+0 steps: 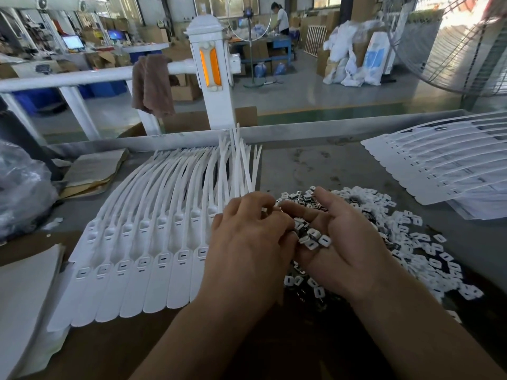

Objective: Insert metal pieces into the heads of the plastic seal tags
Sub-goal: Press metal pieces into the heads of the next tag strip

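Observation:
A fanned row of white plastic seal tags lies on the table to the left, heads in a line. A heap of small white-and-metal insert pieces spreads at the right. My right hand is palm up above the heap, cupping several of these pieces. My left hand is palm down beside it, over the right end of the tag row, its fingertips picking among the pieces in the right palm. Whether it pinches one is hidden.
A second fan of white tags lies at the far right. Grey plastic bags and cardboard sheets sit at the left. A metal rail bounds the table's far edge, with a white post behind it.

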The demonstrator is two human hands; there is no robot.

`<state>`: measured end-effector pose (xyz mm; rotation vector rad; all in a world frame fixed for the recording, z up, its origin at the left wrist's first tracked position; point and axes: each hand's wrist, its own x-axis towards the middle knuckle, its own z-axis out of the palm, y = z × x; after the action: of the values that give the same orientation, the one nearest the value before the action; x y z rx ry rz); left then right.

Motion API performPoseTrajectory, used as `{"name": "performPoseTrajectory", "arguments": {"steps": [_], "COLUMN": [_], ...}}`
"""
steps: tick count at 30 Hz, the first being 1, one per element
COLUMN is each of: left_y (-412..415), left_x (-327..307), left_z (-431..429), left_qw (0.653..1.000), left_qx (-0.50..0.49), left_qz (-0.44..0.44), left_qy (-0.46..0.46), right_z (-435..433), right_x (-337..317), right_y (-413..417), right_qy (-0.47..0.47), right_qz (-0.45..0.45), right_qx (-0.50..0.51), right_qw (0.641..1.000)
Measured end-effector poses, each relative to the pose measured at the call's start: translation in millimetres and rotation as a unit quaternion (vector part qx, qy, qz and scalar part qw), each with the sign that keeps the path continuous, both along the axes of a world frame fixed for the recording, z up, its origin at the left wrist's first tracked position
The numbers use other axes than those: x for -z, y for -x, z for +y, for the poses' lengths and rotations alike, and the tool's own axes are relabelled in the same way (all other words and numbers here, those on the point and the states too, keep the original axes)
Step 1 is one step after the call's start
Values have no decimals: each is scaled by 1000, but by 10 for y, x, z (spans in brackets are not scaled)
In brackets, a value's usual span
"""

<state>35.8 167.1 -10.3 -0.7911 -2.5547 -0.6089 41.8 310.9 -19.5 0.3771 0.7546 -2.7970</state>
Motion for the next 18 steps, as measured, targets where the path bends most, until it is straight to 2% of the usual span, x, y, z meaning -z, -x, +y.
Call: {"name": "performPoseTrajectory", "arguments": {"steps": [8,15,18], "left_y": [8,7,-1], "left_x": [-41,-76,-102], "left_z": [28,50,-18], "left_qw": [999,993,984], "left_qx": [39,23,-5], "left_qz": [37,-4,-34], "left_qy": [0,-113,-174], "right_z": [-17,-35,31], "right_x": [-14,-35,-7], "right_y": [-34,-30,-5], "right_qy": [-29,-59,-73], "right_qz": [34,52,21], "right_qx": [-26,5,65], "right_qw": [999,997,995]}}
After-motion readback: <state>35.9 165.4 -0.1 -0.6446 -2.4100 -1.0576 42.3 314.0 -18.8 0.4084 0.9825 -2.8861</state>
